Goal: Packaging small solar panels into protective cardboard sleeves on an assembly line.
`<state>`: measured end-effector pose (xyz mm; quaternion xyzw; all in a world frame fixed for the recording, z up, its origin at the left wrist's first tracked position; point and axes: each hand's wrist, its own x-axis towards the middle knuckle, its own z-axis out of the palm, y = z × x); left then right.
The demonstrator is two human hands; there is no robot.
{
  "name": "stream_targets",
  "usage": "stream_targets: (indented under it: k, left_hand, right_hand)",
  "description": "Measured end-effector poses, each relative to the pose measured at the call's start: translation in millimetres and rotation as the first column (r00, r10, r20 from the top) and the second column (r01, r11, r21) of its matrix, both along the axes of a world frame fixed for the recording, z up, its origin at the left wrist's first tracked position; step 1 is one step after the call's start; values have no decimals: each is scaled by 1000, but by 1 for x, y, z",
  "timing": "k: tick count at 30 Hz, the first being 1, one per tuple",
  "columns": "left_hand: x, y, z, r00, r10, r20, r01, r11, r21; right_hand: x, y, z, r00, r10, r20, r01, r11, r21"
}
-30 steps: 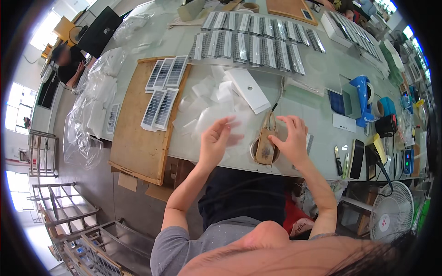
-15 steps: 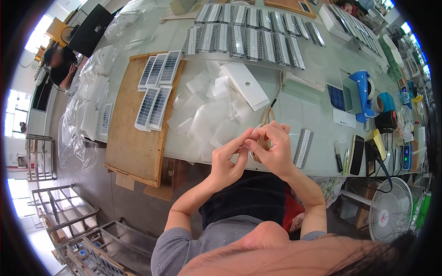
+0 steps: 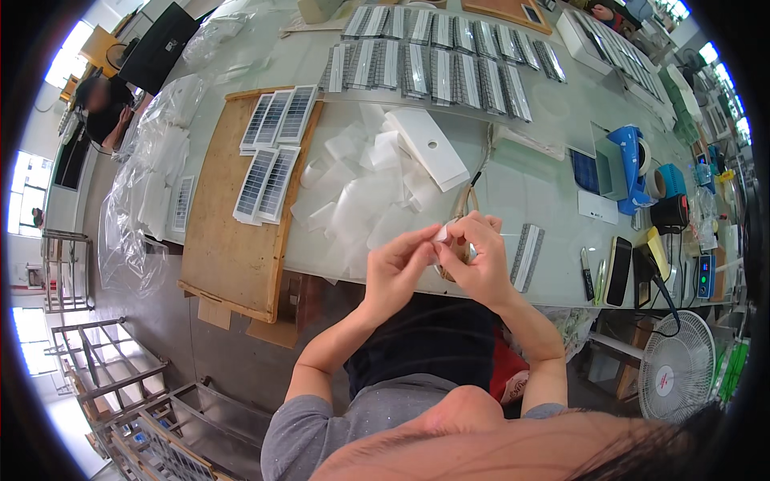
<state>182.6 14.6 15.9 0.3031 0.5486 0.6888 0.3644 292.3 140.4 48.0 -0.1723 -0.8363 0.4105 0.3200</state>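
Over the near edge of the table, my left hand (image 3: 393, 271) and my right hand (image 3: 480, 263) meet fingertip to fingertip. Both are closed in a pinch on a small white piece (image 3: 441, 233), mostly covered by the fingers; its kind cannot be made out. Behind the right fingers a tan loop-shaped thing (image 3: 468, 200) shows in part. To the right of that hand lies a flat strip (image 3: 526, 258) with a pale middle and grey patterned edges. Beyond the left hand spreads a heap of translucent white sheets (image 3: 353, 210), with a white block (image 3: 429, 152) with a hole on it.
Left stands a wooden board (image 3: 220, 192) carrying small solar panels (image 3: 277, 180). Rows of similar strips (image 3: 441, 76) lie at the back. On the right are a knife (image 3: 587, 272), a phone (image 3: 618, 271), a blue tape dispenser (image 3: 634, 164) and, lower, a white fan (image 3: 678, 365).
The fingers have shifted slightly around the small piece, and more of its white surface shows between them. My left hand's fingers are bent closer together. The things on the table stay put.
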Motion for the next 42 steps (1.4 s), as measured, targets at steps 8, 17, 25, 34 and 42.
stream_targets:
  k: [8,17,25,34,42]
  left_hand:
    - [-68,29,-30,881,345,-323,-419,887,-196]
    - [-91,33,-31,147,214,-966,-464,877,123]
    - [-67,-19,-48,203,-250,-947,184,959,-214]
    - [-43,-28,-43,125,-69,-990,122,991,-54]
    - [-18,-28,-70,25,73,-997,234,969,76]
  right_hand:
    - [59,-30,13,900,436,16,-417,871,-259]
    - [62,19,-9,960,190,204,-126,948,-291]
    - [63,10,9,920,368,133,-334,916,-222]
    - [62,22,-10,941,187,283,-150,977,-149]
    - [45,68,-39,927,42,372,-49,999,10]
